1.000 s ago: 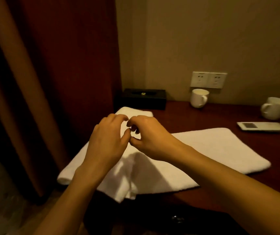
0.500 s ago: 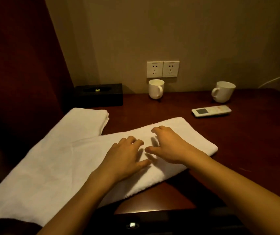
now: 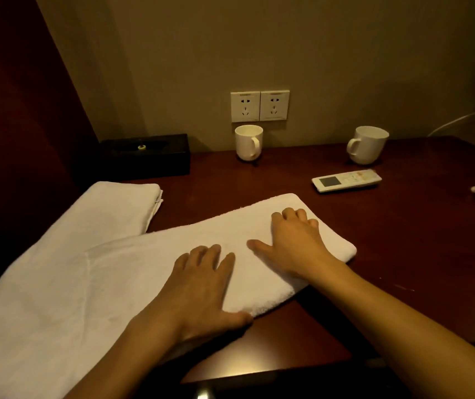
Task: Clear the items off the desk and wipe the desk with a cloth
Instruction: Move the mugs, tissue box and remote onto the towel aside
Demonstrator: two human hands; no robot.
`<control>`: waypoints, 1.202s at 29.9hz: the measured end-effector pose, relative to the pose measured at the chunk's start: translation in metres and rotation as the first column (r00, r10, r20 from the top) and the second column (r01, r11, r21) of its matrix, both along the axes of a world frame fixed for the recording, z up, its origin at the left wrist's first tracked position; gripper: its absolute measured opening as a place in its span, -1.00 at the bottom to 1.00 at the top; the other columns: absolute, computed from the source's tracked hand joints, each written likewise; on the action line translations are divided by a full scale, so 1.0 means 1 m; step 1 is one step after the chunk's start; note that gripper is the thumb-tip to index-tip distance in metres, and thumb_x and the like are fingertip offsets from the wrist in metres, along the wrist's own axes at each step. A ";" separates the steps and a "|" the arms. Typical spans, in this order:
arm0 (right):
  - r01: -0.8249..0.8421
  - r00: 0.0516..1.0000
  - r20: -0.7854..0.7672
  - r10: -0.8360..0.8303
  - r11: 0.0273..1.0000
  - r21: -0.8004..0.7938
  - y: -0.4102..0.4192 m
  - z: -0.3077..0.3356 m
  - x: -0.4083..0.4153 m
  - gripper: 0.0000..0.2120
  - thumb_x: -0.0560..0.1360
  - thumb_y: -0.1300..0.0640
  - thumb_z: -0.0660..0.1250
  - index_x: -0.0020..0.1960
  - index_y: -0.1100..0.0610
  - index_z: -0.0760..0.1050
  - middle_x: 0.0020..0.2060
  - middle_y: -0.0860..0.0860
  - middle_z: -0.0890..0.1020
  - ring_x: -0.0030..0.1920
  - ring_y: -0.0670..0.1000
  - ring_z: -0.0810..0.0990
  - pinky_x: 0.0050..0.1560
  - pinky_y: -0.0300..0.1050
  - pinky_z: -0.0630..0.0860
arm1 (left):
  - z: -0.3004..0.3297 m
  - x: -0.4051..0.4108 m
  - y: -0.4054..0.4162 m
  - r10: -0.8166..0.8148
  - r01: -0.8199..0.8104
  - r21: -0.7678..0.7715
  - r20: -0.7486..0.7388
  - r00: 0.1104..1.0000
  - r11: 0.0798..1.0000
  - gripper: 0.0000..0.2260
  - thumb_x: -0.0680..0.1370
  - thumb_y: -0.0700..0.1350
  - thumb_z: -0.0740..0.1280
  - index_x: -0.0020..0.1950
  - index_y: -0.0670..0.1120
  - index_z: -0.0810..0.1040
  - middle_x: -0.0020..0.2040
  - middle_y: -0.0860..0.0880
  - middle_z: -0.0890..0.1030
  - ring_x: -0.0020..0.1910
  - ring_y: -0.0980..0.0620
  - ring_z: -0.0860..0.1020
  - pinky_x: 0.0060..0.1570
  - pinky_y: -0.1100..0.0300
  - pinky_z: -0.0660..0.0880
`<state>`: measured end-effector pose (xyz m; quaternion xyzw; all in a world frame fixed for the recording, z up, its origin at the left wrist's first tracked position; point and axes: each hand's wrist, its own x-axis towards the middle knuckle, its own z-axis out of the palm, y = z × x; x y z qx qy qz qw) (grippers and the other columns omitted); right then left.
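Fingers of the right hand are spread flat on a soft, thick white towel. The left hand is pressed flat on it too, fingers slightly apart. The folded towel is laid across the smooth dark red wooden desk, near its front left edge.

Head view, close, down over desk

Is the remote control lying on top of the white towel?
No, the remote control lies on the bare desk, apart from the white towel.
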<state>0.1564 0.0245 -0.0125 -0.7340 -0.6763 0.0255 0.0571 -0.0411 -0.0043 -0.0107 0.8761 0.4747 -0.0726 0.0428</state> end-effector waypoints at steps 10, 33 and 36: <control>0.031 0.994 -0.112 -0.015 0.988 0.149 -0.015 -0.004 -0.005 -0.57 0.54 -0.21 0.16 0.14 0.13 0.44 0.02 0.10 0.60 -0.04 0.09 0.54 -0.08 -0.05 0.42 | 0.004 0.026 0.024 -0.047 -0.003 0.211 0.232 0.972 0.977 -0.64 0.56 0.10 0.18 0.32 0.04 0.40 0.25 0.01 0.46 0.13 0.04 0.43 -0.05 0.23 0.41; 0.466 0.855 -0.428 -0.291 0.794 0.390 -0.089 0.069 0.308 -0.70 0.53 -0.13 0.22 -0.07 0.13 0.42 -0.14 0.09 0.58 -0.16 0.16 0.55 -0.20 0.01 0.47 | 0.095 0.351 0.017 -0.552 0.374 0.461 0.351 0.757 0.805 -0.68 0.54 0.12 0.27 0.23 0.02 0.46 0.15 -0.02 0.45 0.01 0.06 0.40 -0.19 0.18 0.38; 0.487 0.855 -0.410 -0.318 0.764 0.424 -0.089 0.075 0.354 -0.67 0.52 -0.13 0.23 -0.03 0.15 0.45 -0.11 0.12 0.59 -0.14 0.18 0.56 -0.19 0.03 0.48 | 0.103 0.397 0.023 -0.580 0.397 0.469 0.356 0.733 0.789 -0.67 0.53 0.12 0.30 0.23 0.01 0.46 0.15 -0.02 0.45 0.03 0.04 0.41 -0.16 0.14 0.41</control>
